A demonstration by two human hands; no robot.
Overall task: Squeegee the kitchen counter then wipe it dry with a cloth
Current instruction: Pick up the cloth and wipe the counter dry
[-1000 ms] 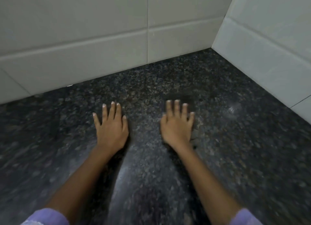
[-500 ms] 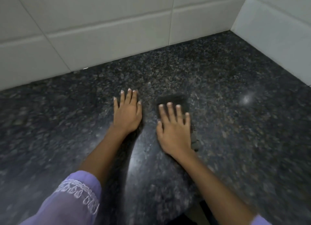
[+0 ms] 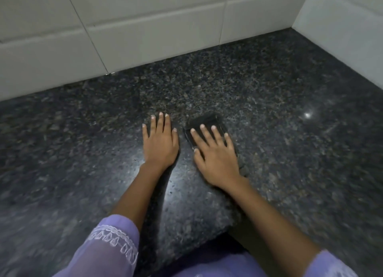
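Under the right hand (image 3: 217,160) lies a dark cloth (image 3: 209,122), flat on the counter (image 3: 290,152), its far part showing just past the fingertips and a bit of its edge peeking out beside the wrist on the outer side. That hand lies palm down with its fingers (image 3: 205,135) straight and spread over the cloth, pressing on it rather than curling round it. Just beside it, close but not touching, the left hand (image 3: 160,144) rests flat on the bare stone — fingers straight and held near together, holding nothing. Both forearms reach forward from the near edge of the counter, each with a lilac sleeve (image 3: 107,249) at the bottom of the view; the left one has a band of white stitching at its cuff. The counter is dark speckled granite with a slight sheen, and a small bright glint of light (image 3: 307,115) sits well to the right of the right hand. Beyond the fingertips of both hands the stone runs to a wall of pale tiles (image 3: 145,28), and a second tiled wall (image 3: 342,38) meets it in a corner far off to the right of the hands. No squeegee shows — only the cloth is in view.
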